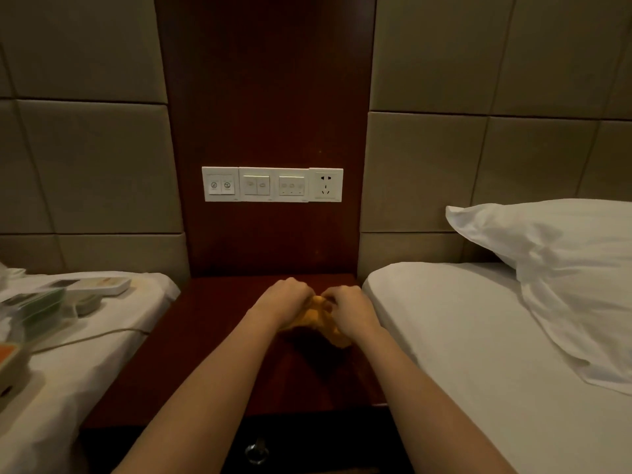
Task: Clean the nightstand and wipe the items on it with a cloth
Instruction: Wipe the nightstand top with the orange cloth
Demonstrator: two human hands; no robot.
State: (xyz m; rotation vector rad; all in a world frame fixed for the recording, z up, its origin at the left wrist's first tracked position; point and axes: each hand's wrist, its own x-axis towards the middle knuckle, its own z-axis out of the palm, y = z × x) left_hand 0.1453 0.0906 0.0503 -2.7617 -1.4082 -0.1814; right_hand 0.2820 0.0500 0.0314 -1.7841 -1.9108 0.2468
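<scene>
Yellow cloth (316,316) gripped by both curled hands (left hand (282,299), right hand (347,309)).

One wide-angle view from the person's head, looking forward and down. The table (191,336) lies close below, centred, with both forearms running up from the bottom edge to the left hand (280,299) and right hand (352,311). Straight ahead, facing the camera squarely, is the switch panel (272,184) on the wall. The left bed (102,323) and right bed (444,336) flank the frame, straight lines bowing toward its edges.
</scene>
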